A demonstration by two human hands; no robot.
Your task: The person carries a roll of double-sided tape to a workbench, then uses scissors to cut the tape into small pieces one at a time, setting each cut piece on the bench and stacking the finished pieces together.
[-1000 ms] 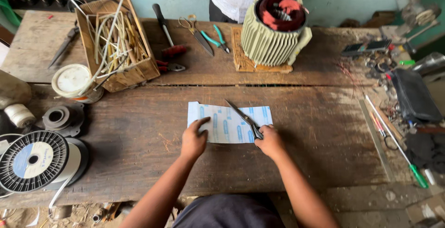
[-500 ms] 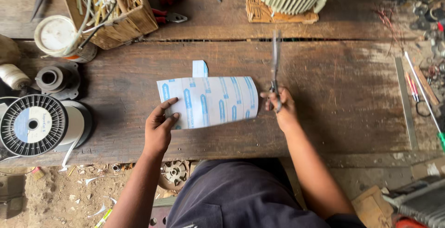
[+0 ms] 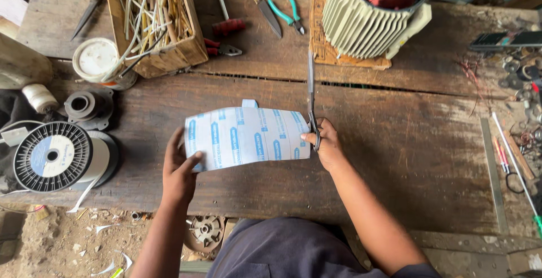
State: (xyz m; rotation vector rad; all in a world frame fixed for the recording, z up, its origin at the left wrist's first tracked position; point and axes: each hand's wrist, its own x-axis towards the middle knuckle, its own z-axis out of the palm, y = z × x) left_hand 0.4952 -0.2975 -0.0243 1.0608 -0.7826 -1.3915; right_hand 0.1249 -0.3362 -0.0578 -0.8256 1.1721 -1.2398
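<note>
Cutting is in hand: a curved white sheet with blue printed stripes (image 3: 245, 138) is gripped at its near-left corner by the left hand (image 3: 179, 172), while long steel scissors (image 3: 311, 100) are clasped in the right hand (image 3: 326, 145) at its right edge, above the worn wooden surface (image 3: 406, 137). A steady, straight closing cut seems called for.

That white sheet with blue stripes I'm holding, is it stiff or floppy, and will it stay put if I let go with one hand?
The sheet probably flexes yet holds shape: it bows between the left hand and the right hand without drooping. It looks light, so released it may spring or slide. The scissors meet its right edge.
</note>
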